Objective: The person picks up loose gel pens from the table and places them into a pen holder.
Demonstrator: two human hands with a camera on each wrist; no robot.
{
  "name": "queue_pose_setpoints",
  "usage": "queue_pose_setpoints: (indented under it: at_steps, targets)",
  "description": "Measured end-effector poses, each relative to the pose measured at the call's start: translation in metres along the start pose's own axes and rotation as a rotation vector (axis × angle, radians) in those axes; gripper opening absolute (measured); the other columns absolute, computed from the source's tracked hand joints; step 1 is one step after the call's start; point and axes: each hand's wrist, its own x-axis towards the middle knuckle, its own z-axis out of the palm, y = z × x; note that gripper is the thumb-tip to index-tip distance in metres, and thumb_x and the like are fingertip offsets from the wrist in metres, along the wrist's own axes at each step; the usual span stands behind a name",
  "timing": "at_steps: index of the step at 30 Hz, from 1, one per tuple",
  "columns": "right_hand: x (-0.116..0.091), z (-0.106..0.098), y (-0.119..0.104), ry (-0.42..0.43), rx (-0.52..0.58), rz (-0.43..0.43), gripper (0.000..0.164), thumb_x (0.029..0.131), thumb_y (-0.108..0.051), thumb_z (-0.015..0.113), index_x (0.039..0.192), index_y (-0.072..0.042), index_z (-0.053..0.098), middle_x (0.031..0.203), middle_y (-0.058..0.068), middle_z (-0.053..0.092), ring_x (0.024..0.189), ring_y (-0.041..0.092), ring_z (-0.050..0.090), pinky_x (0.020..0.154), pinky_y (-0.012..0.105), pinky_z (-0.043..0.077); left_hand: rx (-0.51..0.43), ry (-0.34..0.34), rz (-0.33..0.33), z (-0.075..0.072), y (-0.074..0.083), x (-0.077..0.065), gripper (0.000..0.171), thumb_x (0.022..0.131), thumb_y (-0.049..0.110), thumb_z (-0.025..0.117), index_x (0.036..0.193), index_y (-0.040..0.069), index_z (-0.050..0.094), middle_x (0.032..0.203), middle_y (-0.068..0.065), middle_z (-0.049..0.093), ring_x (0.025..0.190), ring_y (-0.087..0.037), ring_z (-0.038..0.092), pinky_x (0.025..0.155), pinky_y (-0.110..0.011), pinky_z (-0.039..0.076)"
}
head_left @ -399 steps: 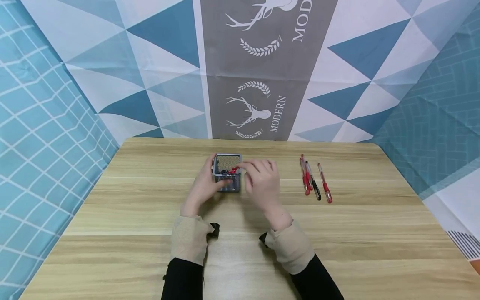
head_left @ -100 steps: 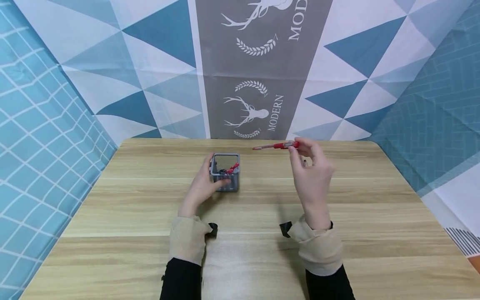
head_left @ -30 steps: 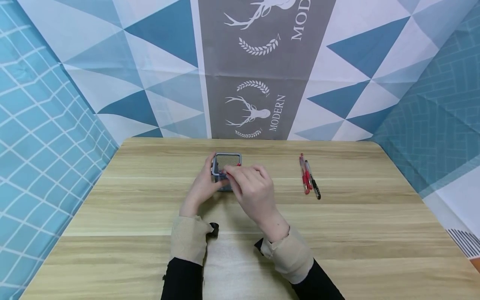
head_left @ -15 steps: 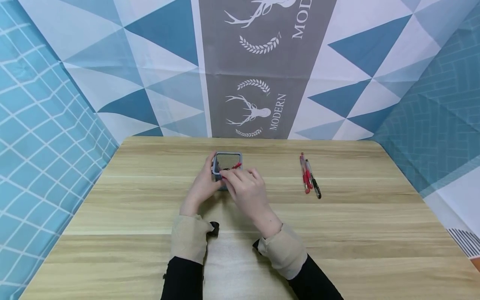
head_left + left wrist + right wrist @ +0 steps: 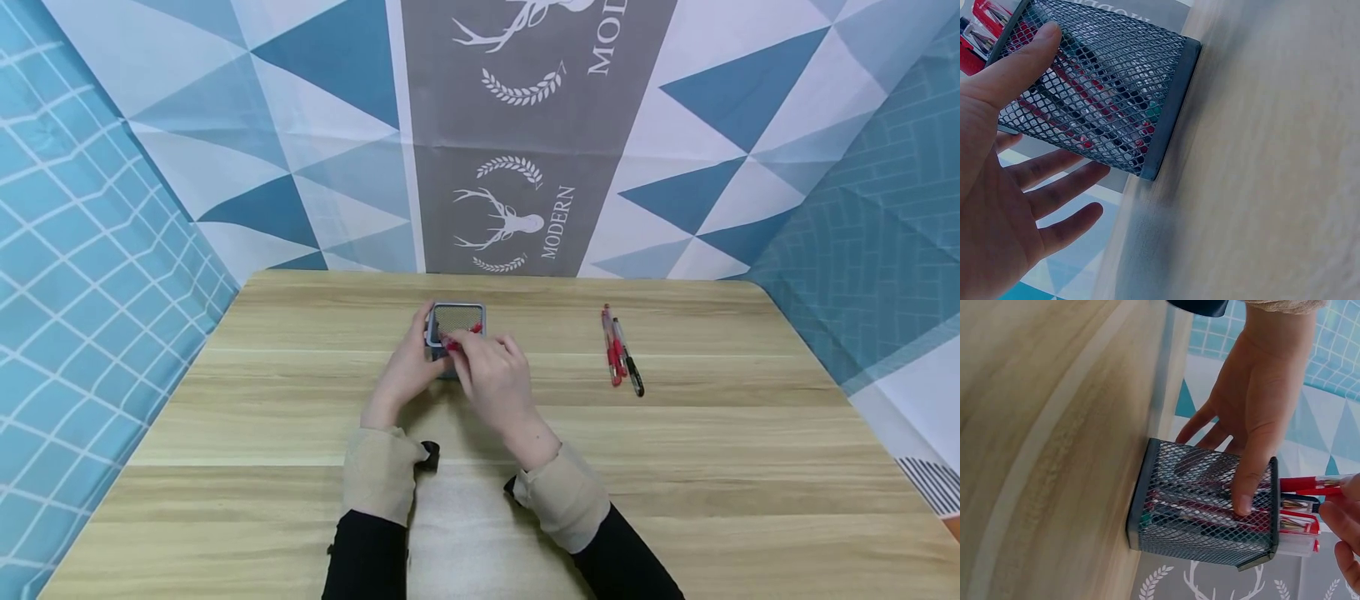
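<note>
A dark mesh pen holder (image 5: 460,315) stands upright on the table, with several pens inside showing through its mesh wall (image 5: 1129,75). My left hand (image 5: 405,371) holds it from the left, thumb pressed on the near side and fingertips at the far side. Over the opening, my right hand (image 5: 495,379) pinches a red pen (image 5: 1297,484) between thumb and fingers. Most of that pen's length is down inside the holder. Ends of other red and dark pens (image 5: 1297,522) stick out past the rim beside it.
To the right on the wooden table (image 5: 720,433) lie two red pens (image 5: 611,358) and a black pen (image 5: 632,367), close together. A patterned cloth (image 5: 337,125) hangs behind the table's far edge.
One red pen has gone from the group on the right. My right hand has carried a red pen leftward to the holder and shifted slightly left over it. The left hand has stayed put.
</note>
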Motion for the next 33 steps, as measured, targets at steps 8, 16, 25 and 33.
queue_pose_setpoints:
  at_steps: [8,16,25,33]
  targets:
    - [0.003,0.008,0.001,0.023,-0.022,0.001,0.007,0.082,-0.017,0.056,0.086,-0.011,0.059,0.075,-0.003,0.063,0.065,0.009,0.058,0.059,0.023,0.040,-0.006,0.002,0.013,0.001,-0.002,0.000,0.090,0.072,0.020,0.066,0.136,0.030,0.004,0.127,-0.015,0.037,0.109,-0.027,0.042,0.091,-0.042,0.033]
    - [0.002,0.012,0.001,0.022,-0.040,-0.009,0.008,0.082,-0.018,0.055,0.086,-0.013,0.060,0.075,-0.003,0.061,0.066,0.009,0.057,0.061,0.024,0.040,0.007,0.013,0.038,0.001,-0.001,0.001,0.089,0.071,0.018,0.066,0.136,0.025,0.006,0.124,-0.016,0.040,0.107,-0.027,0.044,0.091,-0.042,0.034]
    - [0.003,0.017,0.002,0.040,-0.041,0.006,0.010,0.082,-0.015,0.054,0.088,-0.013,0.062,0.081,-0.001,0.061,0.073,0.014,0.057,0.065,0.025,0.041,0.009,0.014,0.016,0.001,-0.002,0.002,0.090,0.071,0.023,0.067,0.137,0.024,0.006,0.127,-0.017,0.038,0.109,-0.029,0.043,0.091,-0.042,0.034]
    - [0.003,0.018,0.003,0.047,0.011,0.071,0.010,0.078,-0.016,0.060,0.086,-0.013,0.064,0.082,0.000,0.056,0.070,0.013,0.054,0.063,0.025,0.040,0.013,0.013,0.028,0.001,-0.001,0.002,0.087,0.072,0.017,0.065,0.137,0.021,0.007,0.124,-0.017,0.040,0.105,-0.027,0.045,0.090,-0.042,0.035]
